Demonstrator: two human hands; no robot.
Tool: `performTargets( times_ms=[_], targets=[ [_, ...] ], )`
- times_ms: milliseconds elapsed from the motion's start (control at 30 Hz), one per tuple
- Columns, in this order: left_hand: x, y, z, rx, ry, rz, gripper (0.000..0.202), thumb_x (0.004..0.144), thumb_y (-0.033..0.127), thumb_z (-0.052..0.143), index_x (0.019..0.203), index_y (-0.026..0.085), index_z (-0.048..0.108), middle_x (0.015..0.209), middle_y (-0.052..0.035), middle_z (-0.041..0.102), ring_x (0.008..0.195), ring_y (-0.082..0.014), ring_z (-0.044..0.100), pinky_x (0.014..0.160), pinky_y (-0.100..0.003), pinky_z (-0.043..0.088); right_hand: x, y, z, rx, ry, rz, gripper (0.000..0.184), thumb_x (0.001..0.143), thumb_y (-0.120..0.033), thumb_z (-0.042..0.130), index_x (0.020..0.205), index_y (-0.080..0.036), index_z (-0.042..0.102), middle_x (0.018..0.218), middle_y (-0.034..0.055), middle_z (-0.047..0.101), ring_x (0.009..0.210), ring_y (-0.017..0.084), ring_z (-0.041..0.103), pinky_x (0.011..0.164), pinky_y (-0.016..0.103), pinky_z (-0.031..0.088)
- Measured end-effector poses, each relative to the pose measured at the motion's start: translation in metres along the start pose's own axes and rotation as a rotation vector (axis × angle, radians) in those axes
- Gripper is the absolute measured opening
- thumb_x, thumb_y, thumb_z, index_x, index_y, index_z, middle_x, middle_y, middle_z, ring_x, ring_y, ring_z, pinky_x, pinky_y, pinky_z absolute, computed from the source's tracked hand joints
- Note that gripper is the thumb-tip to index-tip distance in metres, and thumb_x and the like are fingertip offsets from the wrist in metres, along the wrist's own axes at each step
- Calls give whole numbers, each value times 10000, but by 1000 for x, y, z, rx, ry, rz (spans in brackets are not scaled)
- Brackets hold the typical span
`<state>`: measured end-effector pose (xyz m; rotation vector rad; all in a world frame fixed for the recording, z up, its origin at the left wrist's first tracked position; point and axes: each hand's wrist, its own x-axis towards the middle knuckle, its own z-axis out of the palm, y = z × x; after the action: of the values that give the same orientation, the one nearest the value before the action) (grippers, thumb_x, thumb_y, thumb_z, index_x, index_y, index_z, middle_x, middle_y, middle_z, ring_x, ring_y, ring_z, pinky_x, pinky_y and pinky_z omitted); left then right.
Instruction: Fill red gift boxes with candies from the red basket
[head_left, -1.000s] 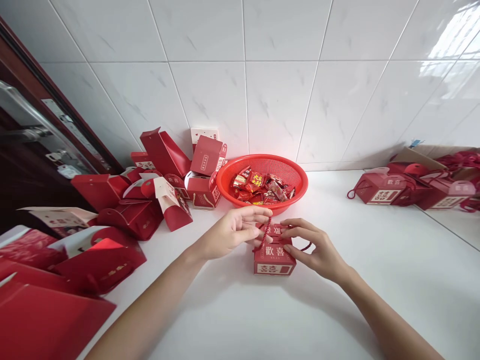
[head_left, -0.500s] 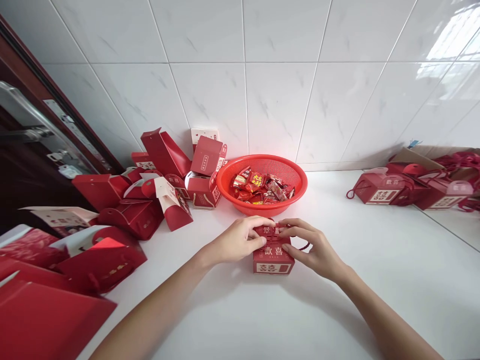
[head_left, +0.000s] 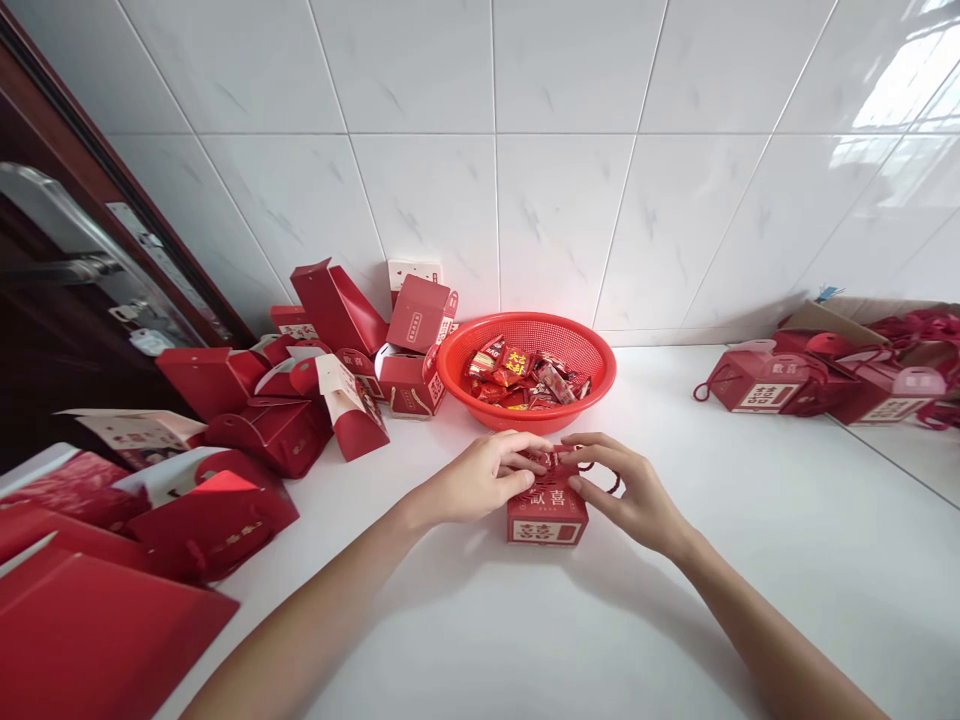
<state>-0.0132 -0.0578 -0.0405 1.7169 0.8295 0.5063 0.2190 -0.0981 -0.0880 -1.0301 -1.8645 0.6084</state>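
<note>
A small red gift box (head_left: pixel 548 515) with gold characters stands on the white counter in front of me. My left hand (head_left: pixel 480 478) presses on its top from the left, fingers curled over the lid. From the right, my right hand (head_left: pixel 626 488) pinches the top flaps and the red cord handle (head_left: pixel 592 466). Both hands meet over the box top. Just behind the box sits a red plastic basket (head_left: pixel 592 375) holding wrapped sweets (head_left: pixel 521 376).
Several open and unfolded red boxes (head_left: pixel 300 400) are piled at the left, against a dark door. Closed red boxes with cord handles (head_left: pixel 765 380) lie at the right by a cardboard carton (head_left: pixel 840 315). A white tiled wall runs behind the counter.
My left hand let the red cord down and both hands closed in over the box top, pressing the flaps together. The box stayed where it was.
</note>
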Motion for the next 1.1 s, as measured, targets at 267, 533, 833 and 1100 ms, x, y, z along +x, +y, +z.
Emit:
performTargets(
  times_ms=[267,533,833,1100],
  targets=[
    [-2,2,3,-127,29,34,418,858,191,670,1273,192,615,1279,-113,692,1232,-290,646,951,-395,569,25,-27,-19,221,110,192,157,849,-362,718,886,-210,725,1035,91,732,901,238,700,796,381,578],
    [-7,6,10,-144,37,65,472,895,192,646,1361,253,600,1486,-100,560,1307,-305,597,1032,-436,547,47,-42,-4,-188,-105,316,105,810,-142,583,866,-183,663,949,60,702,734,175,613,639,302,483],
    [-4,5,12,-223,90,62,450,861,216,686,1303,229,605,1380,-90,633,1162,-260,680,951,-393,587,59,-41,14,-139,-72,347,242,679,-13,562,841,-182,624,920,39,672,688,147,597,617,273,454],
    [-4,10,8,-113,246,200,263,790,221,731,1048,195,686,1035,-47,699,936,-194,693,915,-376,570,63,-48,-16,656,42,472,259,632,-182,738,885,-194,680,924,22,690,696,158,657,683,327,514]
  ],
)
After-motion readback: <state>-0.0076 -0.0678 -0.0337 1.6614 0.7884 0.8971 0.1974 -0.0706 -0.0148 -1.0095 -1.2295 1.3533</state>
